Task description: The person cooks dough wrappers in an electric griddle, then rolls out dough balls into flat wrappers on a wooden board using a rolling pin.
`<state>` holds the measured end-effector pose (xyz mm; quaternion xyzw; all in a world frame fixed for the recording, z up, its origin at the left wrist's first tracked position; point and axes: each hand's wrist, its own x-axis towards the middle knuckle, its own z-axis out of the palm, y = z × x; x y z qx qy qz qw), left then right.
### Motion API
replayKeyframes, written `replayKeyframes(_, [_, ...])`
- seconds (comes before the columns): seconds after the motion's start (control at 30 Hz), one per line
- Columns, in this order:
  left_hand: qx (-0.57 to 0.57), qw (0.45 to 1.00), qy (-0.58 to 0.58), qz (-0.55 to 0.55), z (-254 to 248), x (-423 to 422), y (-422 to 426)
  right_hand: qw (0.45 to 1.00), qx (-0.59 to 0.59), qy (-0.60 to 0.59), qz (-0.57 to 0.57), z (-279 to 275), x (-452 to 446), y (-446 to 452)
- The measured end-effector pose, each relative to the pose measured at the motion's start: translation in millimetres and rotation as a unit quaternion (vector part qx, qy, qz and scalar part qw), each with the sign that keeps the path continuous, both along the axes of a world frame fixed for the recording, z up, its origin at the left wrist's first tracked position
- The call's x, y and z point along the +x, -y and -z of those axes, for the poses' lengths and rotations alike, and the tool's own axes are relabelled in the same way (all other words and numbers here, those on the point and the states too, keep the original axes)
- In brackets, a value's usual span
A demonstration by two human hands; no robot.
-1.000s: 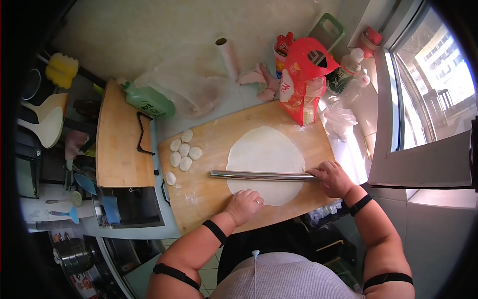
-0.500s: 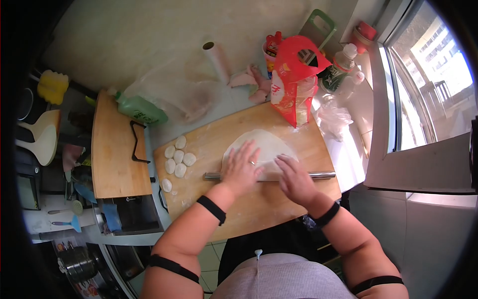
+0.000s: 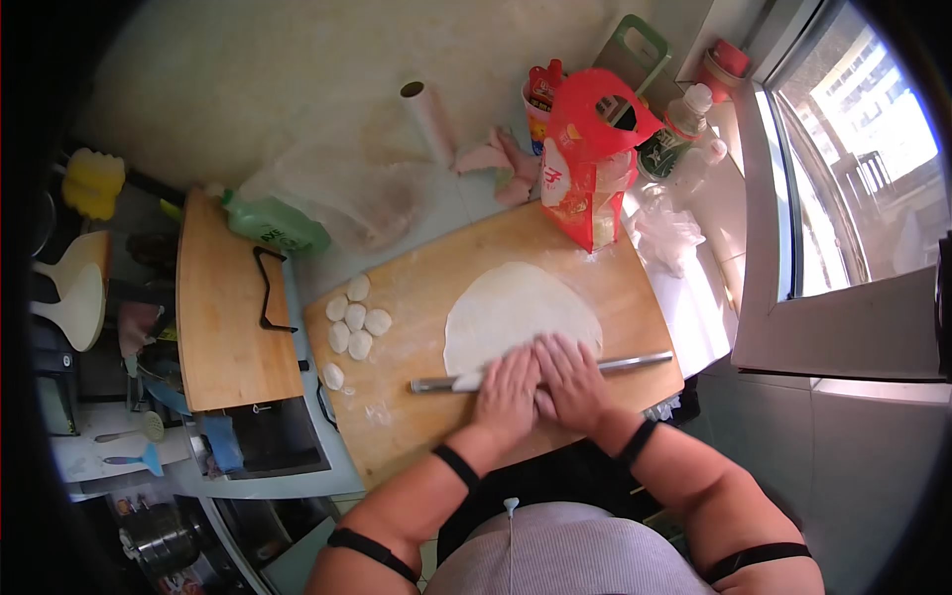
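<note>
A metal rolling pin [image 3: 635, 361] lies across the near part of a thin round sheet of dough [image 3: 516, 307], whose near edge appears wrapped round the pin. My left hand [image 3: 508, 395] rests on the middle of the pin, fingers stretched out and lying over it. Beside it, touching, my right hand [image 3: 573, 385] lies over the pin with fingers extended. The pin's two ends stick out past my hands. Several small dough pieces [image 3: 355, 317] sit on the left part of the wooden board [image 3: 426, 446].
A red bag [image 3: 595, 129] stands at the board's far edge, with bottles [image 3: 674, 134] to its right. Behind the board are a clear plastic bag [image 3: 342, 193], a green bottle [image 3: 278, 223] and a roll [image 3: 428, 124]. Another wooden board [image 3: 223, 307] is at the left.
My right hand has left the pin's right end, and both hands have come together at its middle. Since half a second ago, pin and hands have moved nearer my body.
</note>
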<state>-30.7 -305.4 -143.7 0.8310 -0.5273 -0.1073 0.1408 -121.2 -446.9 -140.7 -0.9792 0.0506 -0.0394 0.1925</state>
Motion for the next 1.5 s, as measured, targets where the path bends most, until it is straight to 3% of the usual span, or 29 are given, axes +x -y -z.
replayKeyframes(0.03, [-0.022,0.999,0.022,-0.024,1.6,16.2,14.1,0.997,-0.065,0.023,0.016,1.8,18.0,8.6])
replayKeyframes(0.17, [0.038,0.999,0.014,-0.019,-11.3,23.8,19.3,0.996,-0.078,-0.031,0.02,-10.1,32.4,15.3])
replayKeyframes(0.23, [0.029,0.999,-0.022,0.034,-9.2,-15.7,-22.2,0.999,0.009,-0.023,-0.04,-9.9,-19.0,-6.3])
replayKeyframes(0.3, [0.029,0.99,-0.12,0.068,-21.3,-40.8,-49.2,0.991,0.06,-0.088,-0.078,-28.2,-58.4,-21.9])
replayKeyframes(0.33, [0.042,0.989,-0.105,0.09,-22.5,-42.8,-54.9,0.988,0.049,-0.116,-0.084,-33.1,-62.5,-25.6])
replayKeyframes(0.43, [-0.003,0.998,-0.005,0.063,-2.4,-6.0,-28.2,0.997,-0.041,-0.043,-0.049,-1.9,-24.2,-8.8])
replayKeyframes(0.5, [0.068,0.997,0.017,0.026,-16.4,42.0,15.1,0.994,-0.11,0.024,0.0,14.7,29.2,17.5])
replayKeyframes(0.57, [0.02,1.0,0.021,-0.007,-9.9,70.6,34.5,0.996,-0.075,0.016,0.041,0.0,67.2,33.5])
replayKeyframes(0.67, [0.002,1.0,-0.007,0.028,-8.4,37.6,6.9,0.998,-0.061,-0.012,-0.016,5.2,30.8,16.4])
replayKeyframes(0.7, [-0.011,0.997,0.04,0.065,1.9,11.8,-18.5,0.998,-0.039,-0.024,-0.038,-0.3,2.4,1.7])
replayKeyframes(0.73, [0.007,0.993,0.056,0.108,-5.3,-13.3,-44.3,0.997,-0.012,-0.041,-0.069,-6.3,-30.3,-11.9])
replayKeyframes(0.77, [0.046,0.991,-0.031,0.119,-12.5,-32.8,-60.1,0.994,0.011,-0.074,-0.083,-13.1,-56.8,-23.5])
replayKeyframes(0.83, [0.061,0.985,-0.006,0.163,-12.0,-41.9,-73.5,0.985,0.041,-0.138,-0.092,-22.1,-73.2,-33.6])
replayKeyframes(0.9, [-0.036,0.992,0.047,0.113,5.2,-18.6,-55.8,0.991,-0.072,-0.073,-0.088,-5.3,-47.1,-18.8])
replayKeyframes(0.93, [-0.02,0.997,0.021,0.078,0.7,9.4,-32.9,0.993,-0.108,0.009,-0.056,11.0,-16.7,-2.1])
replayKeyframes(0.97, [-0.004,0.999,-0.005,0.045,-4.9,42.1,-6.4,0.993,-0.111,-0.019,-0.032,5.9,18.8,17.7])
replayKeyframes(1.03, [-0.029,0.998,0.05,-0.022,-9.7,87.0,29.7,0.994,-0.094,-0.063,-0.001,-5.3,70.4,51.5])
replayKeyframes(1.1, [-0.018,0.998,0.052,0.006,-23.5,102.2,34.4,0.996,-0.061,-0.068,-0.01,-7.4,83.9,62.5])
replayKeyframes(1.2, [0.017,0.998,0.034,0.05,-23.0,101.9,23.0,0.992,-0.055,0.004,-0.117,-9.1,73.9,60.5])
replayKeyframes(1.3, [0.02,0.998,0.026,0.046,-19.8,97.0,26.0,0.998,-0.021,0.03,-0.06,3.5,63.9,54.0])
replayKeyframes(1.33, [0.002,0.999,0.026,0.03,-21.3,95.6,28.4,0.992,-0.035,0.108,-0.05,5.1,60.7,51.4])
replayKeyframes(1.37, [0.001,0.999,0.028,0.029,-22.9,91.2,26.5,0.992,-0.037,0.109,-0.052,6.7,54.4,47.2])
replayKeyframes(1.43, [-0.147,0.983,-0.102,-0.04,-22.6,72.7,14.1,0.991,-0.021,0.095,0.089,11.7,37.6,37.5])
replayKeyframes(1.47, [-0.212,0.943,-0.248,-0.068,-18.2,62.1,3.6,0.986,-0.016,0.089,0.137,19.4,28.7,34.3])
replayKeyframes(1.5, [-0.208,0.856,-0.451,-0.143,-13.4,47.1,-9.5,0.986,-0.017,0.091,0.136,23.3,22.1,27.3])
